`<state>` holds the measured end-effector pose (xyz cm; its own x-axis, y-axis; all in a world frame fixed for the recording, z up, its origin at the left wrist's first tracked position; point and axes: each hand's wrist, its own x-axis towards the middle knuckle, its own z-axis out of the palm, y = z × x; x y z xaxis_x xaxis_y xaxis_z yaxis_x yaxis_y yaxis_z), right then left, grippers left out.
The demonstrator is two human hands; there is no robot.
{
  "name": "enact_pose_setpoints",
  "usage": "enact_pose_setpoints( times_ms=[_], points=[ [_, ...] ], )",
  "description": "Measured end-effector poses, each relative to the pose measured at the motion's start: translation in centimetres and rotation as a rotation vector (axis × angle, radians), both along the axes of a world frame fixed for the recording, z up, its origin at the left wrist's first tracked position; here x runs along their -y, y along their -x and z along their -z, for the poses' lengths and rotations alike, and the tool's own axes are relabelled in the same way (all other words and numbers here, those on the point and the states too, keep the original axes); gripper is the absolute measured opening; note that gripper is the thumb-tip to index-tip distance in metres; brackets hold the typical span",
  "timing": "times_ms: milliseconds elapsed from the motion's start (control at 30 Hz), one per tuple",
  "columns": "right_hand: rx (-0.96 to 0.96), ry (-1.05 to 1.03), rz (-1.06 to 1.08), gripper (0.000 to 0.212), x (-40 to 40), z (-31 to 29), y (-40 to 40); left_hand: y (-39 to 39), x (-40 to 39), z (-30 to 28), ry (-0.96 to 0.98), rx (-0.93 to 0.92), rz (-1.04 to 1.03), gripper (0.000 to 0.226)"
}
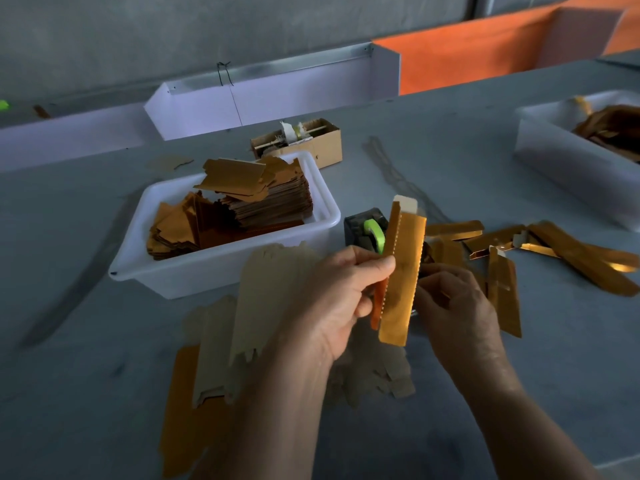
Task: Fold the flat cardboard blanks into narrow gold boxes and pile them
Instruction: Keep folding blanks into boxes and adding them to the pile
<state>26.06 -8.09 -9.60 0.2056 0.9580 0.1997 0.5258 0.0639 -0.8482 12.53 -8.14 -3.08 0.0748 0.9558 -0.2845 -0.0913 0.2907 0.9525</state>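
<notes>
Held upright above the counter, between both hands: a narrow gold box, likely light, thin, easily creased, foil face probably slick; best taken along the long edges. Left hand palm-up, grip pinching the left edge. Right hand behind the right edge, fingers curled on it.

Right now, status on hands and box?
Left hand pinches narrow gold cardboard box, held upright. Right hand at its lower right edge, grip unclear. Folded boxes piled right. Nothing blocking.
</notes>
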Motion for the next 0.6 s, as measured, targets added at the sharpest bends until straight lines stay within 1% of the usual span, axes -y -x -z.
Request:
enact_pose_setpoints(
  times_ms=[100, 233, 300, 433, 467, 533, 600],
  points=[
    [-0.037, -0.009, -0.008, 0.013, 0.0, 0.3, 0.0, -0.7, -0.3, 1.0, 0.029, 0.023, -0.002, 0.013],
    [-0.057, -0.035, -0.031, 0.018, 0.0, 0.4, -0.1, -0.7, -0.6, 1.5, 0.057, 0.043, -0.003, 0.014],
    [-0.012, -0.051, -0.035, 0.013, -0.1, 0.3, -0.1, -0.6, -0.7, 1.4, 0.075, 0.044, 0.002, 0.014],
    [0.185, -0.063, -0.049, 0.006, -0.4, -0.1, -0.5, -0.6, -0.9, 1.2, 0.093, 0.009, 0.007, 0.013],
    [0.18, -0.059, -0.041, 0.006, -0.4, -0.1, -0.7, -0.5, -0.9, 1.1, 0.094, 0.011, 0.012, 0.012],
    [0.059, -0.034, 0.002, 0.009, -0.1, -0.5, -1.3, -0.5, -0.8, 1.0, 0.095, 0.031, 0.015, 0.012],
    [-0.157, 0.023, 0.021, 0.013, 0.4, -1.4, -1.9, -0.5, -0.7, 0.9, 0.093, 0.04, 0.01, 0.012]
  ],
)
